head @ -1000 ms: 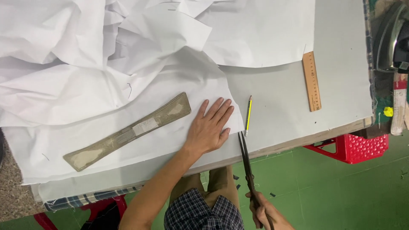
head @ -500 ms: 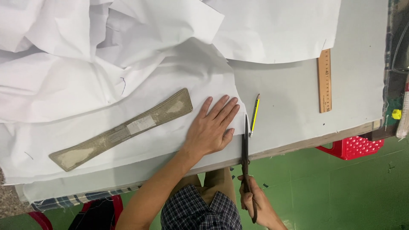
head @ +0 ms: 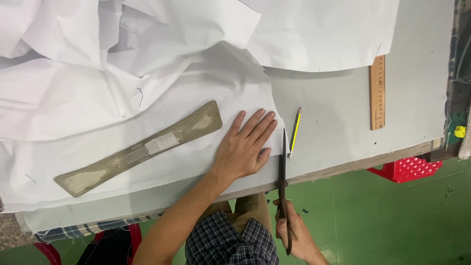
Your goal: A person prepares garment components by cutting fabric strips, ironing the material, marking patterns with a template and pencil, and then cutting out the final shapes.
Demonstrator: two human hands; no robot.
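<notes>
1. Head view, hands: the left hand (head: pixel 244 149) is laid flat with fingers spread on the white fabric (head: pixel 147 98), pressing it to the counter (head: pixel 338 118) near the cloth's right edge. The right hand (head: pixel 294 233) is held below the near edge of the counter, closed around the handles of long scissors (head: pixel 283 167).
2. Head view, scissors: the blades are pointed away from the body and appear closed or almost closed, lying just beside the fabric's right edge, between the left hand and a yellow pencil (head: pixel 294 133).
3. Head view, progress: no cut line can be made out in the fabric beside the blades, so the cutting is judged to be at its very start; almost all of it seems left to do.
4. Head view, surroundings: a long, worn cardboard pattern (head: pixel 140 147) lies on the fabric to the left of the hand. A wooden ruler (head: pixel 377 91) rests well apart to the right, and a red crate (head: pixel 405 169) stands under the counter.
</notes>
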